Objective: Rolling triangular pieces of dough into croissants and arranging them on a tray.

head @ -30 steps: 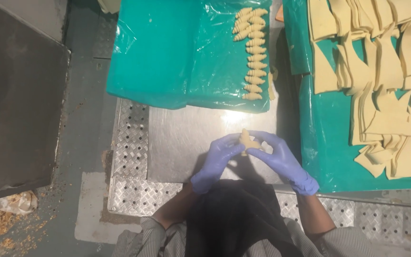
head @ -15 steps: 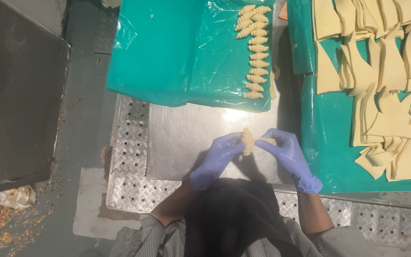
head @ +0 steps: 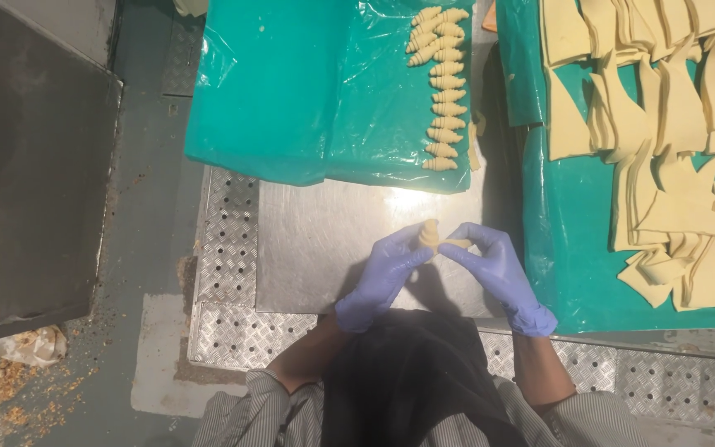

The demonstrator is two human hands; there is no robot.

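Both hands wear blue gloves and meet over the steel table (head: 324, 240). My left hand (head: 384, 273) pinches a small rolled piece of pale dough (head: 430, 235) from the left. From the right, my right hand (head: 494, 266) grips the dough's loose flat end with its fingertips. The roll is held slightly above the table surface. A row of several finished rolled dough pieces (head: 443, 99) lies on a green plastic sheet (head: 308, 91) beyond my hands.
On the right, a second green sheet (head: 573, 248) carries several flat triangular dough cut-outs (head: 672, 149). Perforated tread plate (head: 229, 248) borders the table. A dark panel (head: 26, 165) and crumbs on the grey floor (head: 18, 381) lie to the left.
The dough between my fingers has gone from a loose flat piece to a tighter upright roll. Both hands stayed at the same spot over the table.
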